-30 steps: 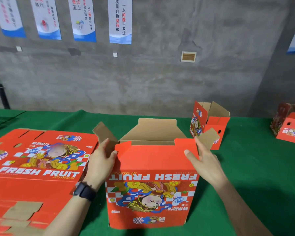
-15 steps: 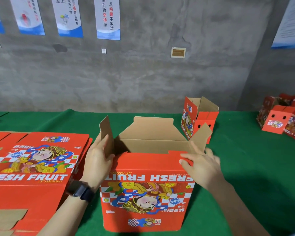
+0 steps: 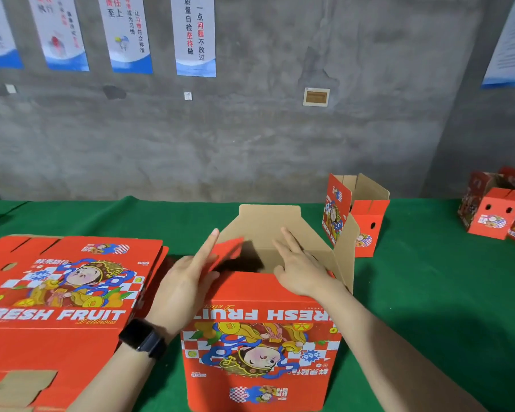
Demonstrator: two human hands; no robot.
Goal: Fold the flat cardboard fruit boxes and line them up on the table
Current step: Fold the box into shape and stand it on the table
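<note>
Pressing the red side flap (image 3: 227,249) of the upright box (image 3: 262,337) at lower centre inward with the left hand (image 3: 185,281), right hand (image 3: 304,272) flat over the near rim, fingers straight and gripping nothing, judging it light, stiff cardboard, best pushed by its flap edges.

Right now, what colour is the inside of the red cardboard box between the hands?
Inner wall: plain brown, head view.

We only get 1 head cam here, looking forward and down, close over the green bench (image 3: 428,292), facing the concrete wall (image 3: 265,138).
</note>
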